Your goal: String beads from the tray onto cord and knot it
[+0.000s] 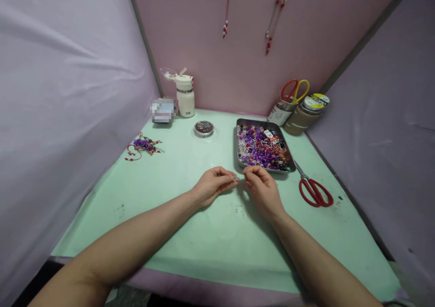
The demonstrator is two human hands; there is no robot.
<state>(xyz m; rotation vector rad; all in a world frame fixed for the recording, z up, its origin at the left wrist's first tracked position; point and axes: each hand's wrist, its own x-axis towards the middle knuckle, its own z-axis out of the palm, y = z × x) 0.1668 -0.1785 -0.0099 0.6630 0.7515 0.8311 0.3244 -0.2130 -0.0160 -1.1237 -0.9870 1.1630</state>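
I see left hand (210, 187), right hand (265, 192) nearly meeting, both closed in pinch; left forearm (142, 234), right forearm (316, 257) bare, angled inward.

on the table (190, 239) i list: bead tray (283, 171), behind right hand (265, 193); scissors (305, 177), right of tray; jars (302, 119), behind tray; round case (204, 128), left of tray; bottle (186, 102), behind case; bead bundle (144, 144), far left.

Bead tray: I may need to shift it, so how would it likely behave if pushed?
The tray looks like rigid metal, so it should keep its shape. Low and broad, it probably won't tip easily. The loose, round beads inside would likely roll and shift.
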